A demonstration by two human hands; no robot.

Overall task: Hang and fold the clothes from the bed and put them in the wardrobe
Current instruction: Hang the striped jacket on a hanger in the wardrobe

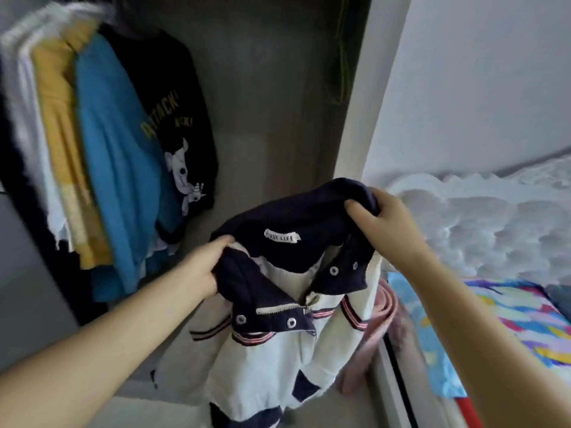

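Jacket (pixel 278 344) is held up in front of the open wardrobe (pixel 278 88), beside the bed (pixel 494 242). Left hand (pixel 207 267) and right hand (pixel 380 217) are each closed on its navy hood (pixel 309 211). The hood is probably spread so the neck opens for hanging beside the shirts (pixel 117 156).

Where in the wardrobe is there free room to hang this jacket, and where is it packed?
Free: right half of the wardrobe, between the black printed top and the right side wall. Packed: the left, where the white, yellow and blue tops hang tight together. Both hands, left and right, hold the jacket in front.
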